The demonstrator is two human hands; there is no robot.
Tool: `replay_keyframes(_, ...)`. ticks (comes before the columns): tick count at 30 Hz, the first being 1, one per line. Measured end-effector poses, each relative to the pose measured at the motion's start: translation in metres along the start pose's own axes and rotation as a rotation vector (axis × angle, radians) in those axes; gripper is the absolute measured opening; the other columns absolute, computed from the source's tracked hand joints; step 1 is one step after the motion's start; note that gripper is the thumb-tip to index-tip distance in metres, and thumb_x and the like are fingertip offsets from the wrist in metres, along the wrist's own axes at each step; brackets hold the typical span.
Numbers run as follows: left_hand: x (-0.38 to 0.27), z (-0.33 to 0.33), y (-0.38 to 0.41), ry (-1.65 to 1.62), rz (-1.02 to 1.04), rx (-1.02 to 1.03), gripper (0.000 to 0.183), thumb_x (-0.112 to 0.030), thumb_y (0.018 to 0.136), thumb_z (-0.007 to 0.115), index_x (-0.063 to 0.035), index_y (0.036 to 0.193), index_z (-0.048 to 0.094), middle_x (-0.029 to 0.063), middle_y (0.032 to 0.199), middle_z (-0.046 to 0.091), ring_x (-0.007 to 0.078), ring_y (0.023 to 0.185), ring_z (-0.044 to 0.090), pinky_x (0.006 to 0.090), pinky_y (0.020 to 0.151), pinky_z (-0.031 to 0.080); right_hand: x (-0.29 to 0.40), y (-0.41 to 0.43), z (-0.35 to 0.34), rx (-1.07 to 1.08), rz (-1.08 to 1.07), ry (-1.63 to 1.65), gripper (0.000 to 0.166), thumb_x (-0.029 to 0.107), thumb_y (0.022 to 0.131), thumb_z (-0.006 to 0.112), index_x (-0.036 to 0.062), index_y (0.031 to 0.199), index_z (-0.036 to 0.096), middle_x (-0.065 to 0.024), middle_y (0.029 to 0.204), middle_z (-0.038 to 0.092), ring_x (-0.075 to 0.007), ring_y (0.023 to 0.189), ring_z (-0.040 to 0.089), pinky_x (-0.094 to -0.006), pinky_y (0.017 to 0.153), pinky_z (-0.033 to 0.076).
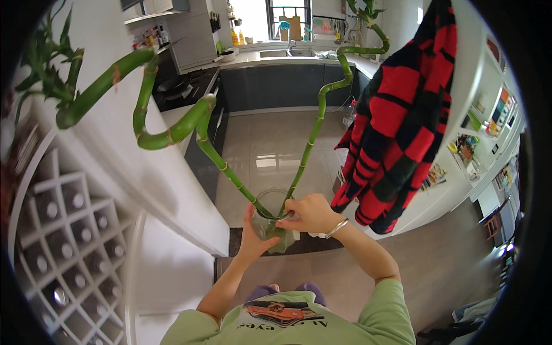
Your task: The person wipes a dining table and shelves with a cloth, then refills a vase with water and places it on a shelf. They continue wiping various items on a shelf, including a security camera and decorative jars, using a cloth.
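A clear glass vase (280, 241) is held up in front of my body, its mouth towards me. Two lucky bamboo stalks stand in it: one twisted stalk (235, 175) leans out to the left, the other stalk (315, 129) to the right. My left hand (254, 239) wraps around the vase's left side, thumb across the front. At the right of the rim is my right hand (312, 213), its fingers curled over the edge and a metal bangle (337, 228) on the wrist. Something white shows partly behind the vase; what it is cannot be made out.
A red and black checked cloth (392, 125) hangs close on the right. To the left are a white wall edge (185, 202) and a lattice wine rack (73, 241). Ahead, kitchen counters surround a tiled floor (276, 133), with a sink (276, 54) and a stove (189, 82).
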State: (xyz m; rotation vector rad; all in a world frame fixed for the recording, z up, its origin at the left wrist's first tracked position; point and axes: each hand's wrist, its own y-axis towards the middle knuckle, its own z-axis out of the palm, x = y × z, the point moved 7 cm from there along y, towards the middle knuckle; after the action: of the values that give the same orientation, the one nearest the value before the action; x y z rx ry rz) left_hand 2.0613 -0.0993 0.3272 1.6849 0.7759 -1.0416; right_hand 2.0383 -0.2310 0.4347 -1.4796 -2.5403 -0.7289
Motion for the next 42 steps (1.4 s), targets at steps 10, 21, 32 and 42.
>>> replay_keyframes(10,0.063,0.021,0.258,0.187,0.215,-0.338,0.049,-0.001,0.063,0.060,-0.0030,0.109,0.043,0.0109,0.107,0.045,0.0196,0.090,0.048,0.0312,0.082,0.037,-0.250,0.160,0.011,-0.109,-0.025,-0.087,0.038,0.045,0.066,0.060,0.0080,0.062,0.049,-0.0046,0.050,0.053,-0.0222,0.047,0.054,-0.0319,0.044,0.040)
replay_keyframes(21,0.177,0.072,0.542,0.819,0.282,0.173,0.036,-0.016,0.065,0.061,-0.0089,0.098,0.050,0.0026,0.088,0.054,0.0179,0.063,0.054,0.0290,0.052,0.040,-0.485,0.358,0.046,-0.086,0.027,-0.093,0.036,0.045,0.066,0.058,0.0095,0.062,0.049,-0.0031,0.049,0.054,-0.0209,0.044,0.053,-0.0306,0.043,0.039)
replay_keyframes(32,0.326,0.107,0.844,0.913,0.346,0.558,0.028,-0.030,0.060,0.065,-0.0096,0.068,0.049,0.0025,0.067,0.052,0.0192,0.058,0.054,0.0302,0.055,0.042,-0.719,0.543,0.038,-0.177,0.160,-0.133,0.036,0.045,0.065,0.060,0.0114,0.059,0.047,-0.0017,0.045,0.051,-0.0181,0.040,0.050,-0.0285,0.042,0.037)
replay_keyframes(42,0.395,0.140,1.118,0.860,0.424,0.572,0.031,-0.037,0.061,0.065,-0.0101,0.063,0.049,0.0003,0.061,0.051,0.0176,0.058,0.053,0.0293,0.060,0.040,-0.931,0.720,-0.019,-0.193,0.127,-0.076,0.031,0.038,0.062,0.065,0.0106,0.060,0.050,0.0004,0.047,0.051,-0.0186,0.043,0.051,-0.0284,0.045,0.038)
